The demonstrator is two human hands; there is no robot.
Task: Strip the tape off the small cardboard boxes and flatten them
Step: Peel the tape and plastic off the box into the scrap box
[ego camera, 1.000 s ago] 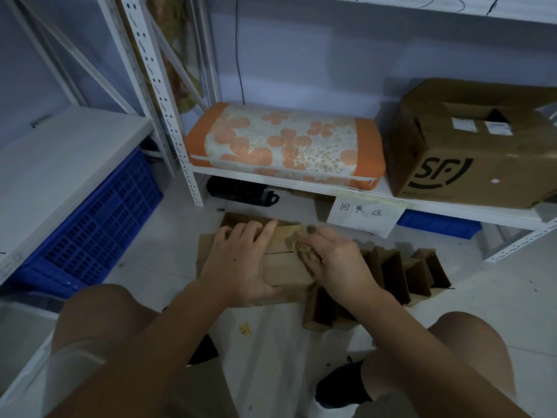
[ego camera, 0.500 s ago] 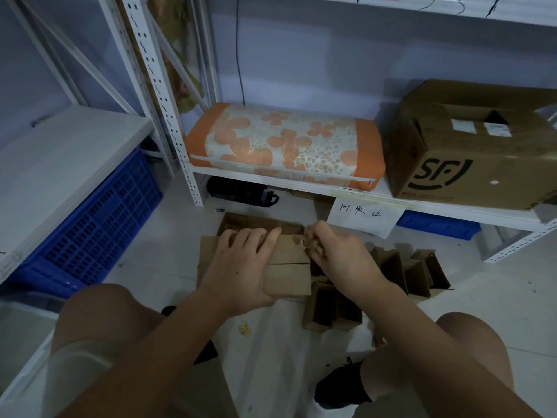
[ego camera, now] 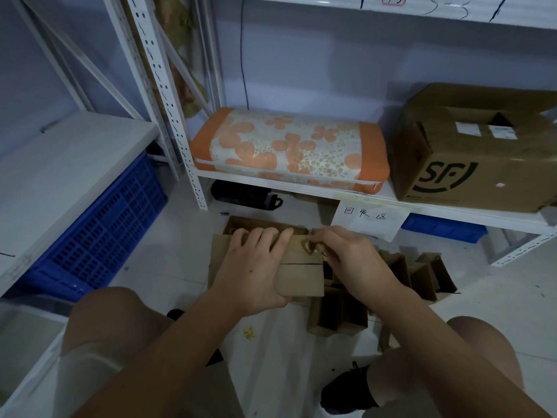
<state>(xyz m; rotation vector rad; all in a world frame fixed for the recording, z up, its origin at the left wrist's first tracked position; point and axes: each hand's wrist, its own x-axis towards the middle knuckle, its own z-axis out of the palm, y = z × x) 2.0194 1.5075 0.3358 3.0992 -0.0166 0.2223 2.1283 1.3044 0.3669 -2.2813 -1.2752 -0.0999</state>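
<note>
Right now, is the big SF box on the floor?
No. The SF box sits on the white shelf, right of the orange cushion.

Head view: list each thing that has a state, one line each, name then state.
small cardboard box: held off the floor, top seam split, still unflattened
tape: crumpled wad, partly peeled at the box's right end
left hand: grips the box
right hand: pinches the tape
opened small boxes: on the floor, standing open
SF carton: on the shelf, flaps open
</note>
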